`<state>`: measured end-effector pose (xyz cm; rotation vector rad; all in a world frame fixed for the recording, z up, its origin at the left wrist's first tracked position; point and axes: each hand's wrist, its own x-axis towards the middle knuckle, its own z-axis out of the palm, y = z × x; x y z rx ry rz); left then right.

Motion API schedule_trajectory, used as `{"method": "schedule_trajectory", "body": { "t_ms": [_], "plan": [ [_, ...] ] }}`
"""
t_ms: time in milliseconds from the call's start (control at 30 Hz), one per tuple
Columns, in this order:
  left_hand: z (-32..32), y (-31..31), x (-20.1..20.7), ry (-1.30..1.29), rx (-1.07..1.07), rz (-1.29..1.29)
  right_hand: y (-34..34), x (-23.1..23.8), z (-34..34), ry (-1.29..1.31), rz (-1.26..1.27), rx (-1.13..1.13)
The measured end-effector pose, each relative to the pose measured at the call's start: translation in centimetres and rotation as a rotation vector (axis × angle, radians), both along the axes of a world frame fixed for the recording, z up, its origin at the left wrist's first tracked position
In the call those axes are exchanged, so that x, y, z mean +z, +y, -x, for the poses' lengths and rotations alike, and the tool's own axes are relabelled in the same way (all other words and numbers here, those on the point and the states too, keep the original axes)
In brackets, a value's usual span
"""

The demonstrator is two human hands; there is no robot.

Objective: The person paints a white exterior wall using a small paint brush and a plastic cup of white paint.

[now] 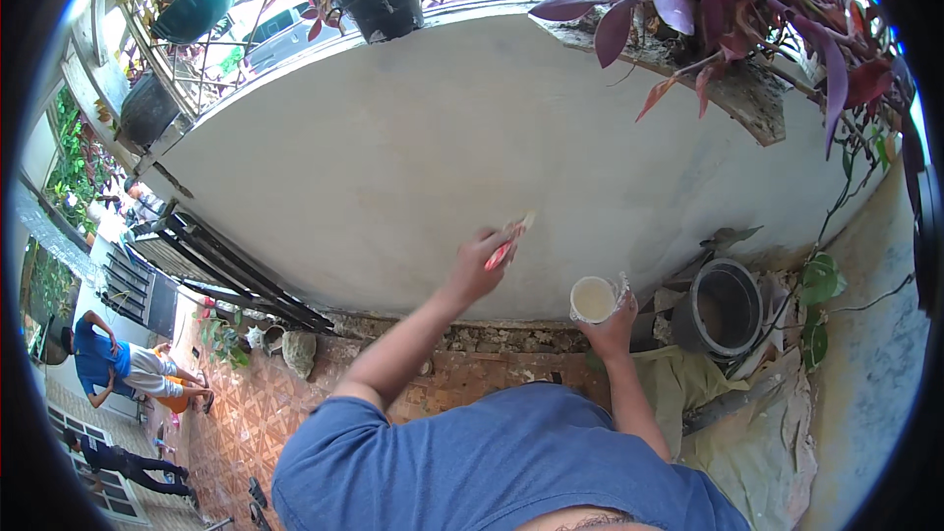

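A paintbrush with a red and white handle [500, 254] is gripped in my left hand [476, 268], which is closed around it. Its pale bristles [528, 220] are at the off-white wall [393, 138]; whether they touch it I cannot tell. The wall has faint darker, damp-looking patches around the brush. Closed around a cup [593, 300] of cream-coloured liquid, my right hand [612, 330] is lower and to the right, close to the foot of the wall. What looks like clear plastic sticks up at the cup's rim.
A black bucket [726, 310] stands right of the cup, near a crumpled cloth sheet [747, 452]. Potted plants [379, 5] line the wall's top; purple leaves [713, 0] overhang at right. Black metal bars [236, 270] and two people [98, 364] on the tiled floor [246, 403] are left.
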<state>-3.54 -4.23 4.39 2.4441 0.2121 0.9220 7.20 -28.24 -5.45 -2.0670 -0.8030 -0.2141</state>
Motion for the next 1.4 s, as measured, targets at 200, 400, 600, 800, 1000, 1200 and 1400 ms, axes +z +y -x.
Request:
{"method": "schedule_trajectory", "body": {
  "t_ms": [200,400,600,800,1000,1200,1400],
  "plan": [
    [5.7,-2.8,-6.5,-0.297,0.299,1.248,0.5,-0.2,0.7,0.078,0.029,0.073],
    [12.5,-0.8,-9.3,-0.705,0.293,2.057,3.7,0.6,2.0,0.123,0.091,0.211],
    [16.8,-1.3,-6.6,-0.865,0.2,1.95,8.4,1.6,3.3,0.056,0.133,0.428],
    [17.9,-4.7,-1.7,-0.668,0.352,1.375,13.0,3.8,4.8,-0.078,0.195,0.652],
    [17.0,-6.0,0.8,-0.503,0.43,1.044,15.4,4.4,7.2,-0.126,0.114,0.803],
    [14.8,-5.3,-1.4,-0.277,0.499,0.692,14.9,4.0,8.8,-0.217,0.054,0.823],
    [11.4,-4.8,-3.1,-0.174,0.502,0.895,13.1,2.7,7.7,-0.245,0.076,0.776]
  ]
}}
